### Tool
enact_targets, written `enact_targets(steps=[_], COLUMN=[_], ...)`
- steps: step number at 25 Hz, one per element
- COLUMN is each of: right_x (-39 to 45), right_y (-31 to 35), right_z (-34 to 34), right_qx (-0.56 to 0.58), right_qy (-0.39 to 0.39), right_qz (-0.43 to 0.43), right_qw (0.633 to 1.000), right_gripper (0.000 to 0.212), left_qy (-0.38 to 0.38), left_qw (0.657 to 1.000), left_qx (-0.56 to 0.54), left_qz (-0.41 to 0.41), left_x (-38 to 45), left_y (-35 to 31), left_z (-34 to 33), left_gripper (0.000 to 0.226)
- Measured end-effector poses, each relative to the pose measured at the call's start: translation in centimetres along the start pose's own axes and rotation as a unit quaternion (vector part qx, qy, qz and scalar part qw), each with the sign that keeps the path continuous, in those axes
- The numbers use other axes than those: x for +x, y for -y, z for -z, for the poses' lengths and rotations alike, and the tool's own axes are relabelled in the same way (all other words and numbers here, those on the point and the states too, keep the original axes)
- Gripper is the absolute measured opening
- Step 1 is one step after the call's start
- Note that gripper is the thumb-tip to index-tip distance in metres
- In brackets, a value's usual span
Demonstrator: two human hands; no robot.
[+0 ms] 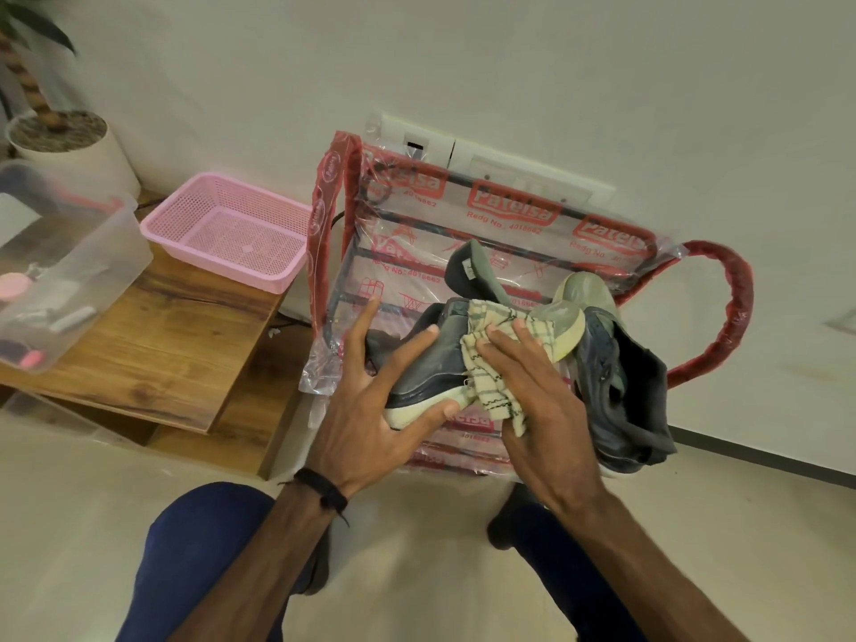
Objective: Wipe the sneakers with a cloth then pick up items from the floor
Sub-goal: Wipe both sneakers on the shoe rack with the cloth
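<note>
A dark blue sneaker (428, 363) with a pale sole lies on its side on the plastic-wrapped shoe rack (505, 210). My left hand (370, 400) holds it, thumb under the sole and fingers spread over the upper. My right hand (542, 410) presses a cream checked cloth (486, 377) against the sneaker's side, fingers curled on the fabric. The second sneaker (611, 377), dark with a grey-green toe, sits to the right on the rack.
A pink mesh basket (231, 229) and a clear plastic tub (69, 266) with small items stand on a low wooden table (153, 354) at left. A potted plant (65, 141) is at back left. A dark insole (472, 271) leans on the rack. My knees are below.
</note>
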State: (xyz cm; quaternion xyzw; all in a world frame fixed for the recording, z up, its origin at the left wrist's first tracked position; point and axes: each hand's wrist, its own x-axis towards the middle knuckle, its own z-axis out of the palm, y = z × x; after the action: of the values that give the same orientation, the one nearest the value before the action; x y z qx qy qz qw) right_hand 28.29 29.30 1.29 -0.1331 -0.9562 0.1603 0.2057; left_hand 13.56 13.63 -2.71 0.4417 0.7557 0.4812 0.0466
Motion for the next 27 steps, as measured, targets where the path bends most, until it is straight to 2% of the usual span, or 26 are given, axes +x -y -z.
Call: enact_targets(steps=[2, 4, 6, 8, 9, 11, 12, 13, 15, 16, 17, 19, 20, 23, 24, 27], right_x=[-0.3, -0.3, -0.9, -1.3, -0.9, 0.4, 0.8, 0.7, 0.0, -0.3, -0.1, 0.6, 0.5, -1.0, -0.8, 0.9], right_y=[0.6, 2.0, 4.1, 4.2, 3.2, 1.5, 1.5, 2.2, 3.7, 3.5, 2.8, 1.9, 2.3, 4.4, 3.8, 2.1], right_z=[0.3, 0.5, -0.2, -0.5, -0.3, 0.6, 0.7, 0.6, 0.2, 0.1, 0.4, 1.0, 0.9, 0.4, 0.3, 0.7], right_qx=[0.021, 0.04, 0.03, -0.031, -0.049, -0.034, -0.029, -0.036, -0.071, -0.071, -0.063, -0.029, -0.026, -0.062, -0.065, -0.008], right_qy=[0.003, 0.018, 0.044, 0.065, 0.057, 0.001, -0.008, -0.004, 0.042, 0.05, 0.045, 0.007, 0.011, 0.06, 0.054, 0.002], right_qz=[0.018, 0.026, 0.085, 0.163, 0.153, 0.021, -0.018, -0.002, 0.127, 0.153, 0.122, -0.006, -0.018, 0.141, 0.149, -0.042], right_qw=[1.0, 0.999, 0.995, 0.984, 0.985, 0.999, 0.999, 0.999, 0.988, 0.984, 0.99, 1.0, 0.999, 0.986, 0.985, 0.999], right_gripper=[0.049, 0.049, 0.051, 0.047, 0.046, 0.05, 0.054, 0.055, 0.047, 0.045, 0.046, 0.051, 0.053, 0.047, 0.048, 0.059], left_qy=[0.027, 0.023, 0.011, 0.001, -0.006, -0.021, -0.027, -0.03, -0.033, -0.031, -0.034, -0.052, -0.054, -0.055, -0.055, -0.068], left_qw=[0.999, 1.0, 1.0, 1.0, 1.0, 1.0, 1.0, 0.999, 0.999, 0.999, 0.999, 0.998, 0.998, 0.998, 0.998, 0.997], left_qx=[-0.001, 0.001, -0.005, -0.009, -0.006, 0.008, 0.012, 0.01, -0.002, -0.003, 0.001, 0.018, 0.019, 0.008, 0.007, 0.027], left_qz=[-0.018, -0.002, 0.01, 0.009, 0.008, 0.005, 0.005, 0.007, 0.009, 0.007, 0.003, -0.007, -0.008, -0.003, -0.006, -0.018], left_x=[0.0, 0.0, -0.2, -0.2, -0.2, -0.2, -0.3, -0.4, -0.3, -0.3, -0.3, -0.3, -0.4, -0.4, -0.3, -0.2], left_y=[0.5, 0.6, 0.4, 0.1, -0.1, -0.3, -0.4, -0.4, -0.1, -0.2, -0.2, -0.2, -0.3, 0.1, 0.1, -0.1], left_z=[0.2, 0.4, 0.4, 0.4, 0.4, 0.0, 0.0, -0.1, 0.0, 0.1, 0.0, -0.3, -0.5, -0.6, -0.6, -0.9], left_gripper=[0.092, 0.101, 0.098, 0.089, 0.089, 0.091, 0.091, 0.089, 0.087, 0.088, 0.088, 0.088, 0.087, 0.084, 0.085, 0.087])
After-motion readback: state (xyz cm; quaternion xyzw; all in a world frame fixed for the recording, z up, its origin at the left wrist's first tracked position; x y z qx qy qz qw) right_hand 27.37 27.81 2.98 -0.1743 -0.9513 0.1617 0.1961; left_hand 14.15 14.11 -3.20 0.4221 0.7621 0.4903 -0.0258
